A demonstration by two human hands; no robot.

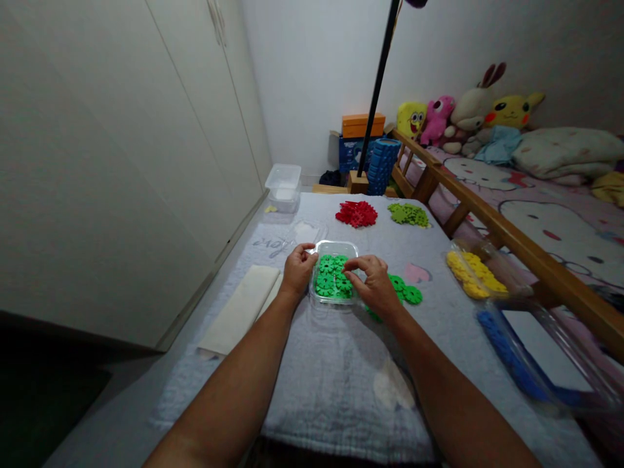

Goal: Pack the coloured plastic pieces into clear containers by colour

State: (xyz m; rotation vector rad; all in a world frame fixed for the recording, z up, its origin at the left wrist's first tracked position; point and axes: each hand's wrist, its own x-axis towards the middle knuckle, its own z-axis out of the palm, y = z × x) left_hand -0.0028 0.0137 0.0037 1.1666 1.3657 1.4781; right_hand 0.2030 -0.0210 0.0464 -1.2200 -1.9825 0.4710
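A transparent plastic box [334, 301] stands on the cloth-covered table, with green interlocking discs [325, 283] laid in it in rows. At its left rim, my left hand [298, 268] pinches the plastic edge between thumb and fingers. My right hand [373, 283] reaches over the right side of the box, its thumb and index finger closed at a green interlocking disc [344, 282] above the others. More loose green discs [413, 295] lie to the right of the box, partly hidden behind my right hand and wrist.
Red pieces [357, 213] and lime-green pieces [408, 214] lie in piles at the back. Boxes of yellow pieces [472, 275] and blue pieces [511, 354] stand at right, beside the wooden bed rail [487, 224]. Folded cream cloth [242, 309] lies left; an open plastic container [283, 188] stands back left.
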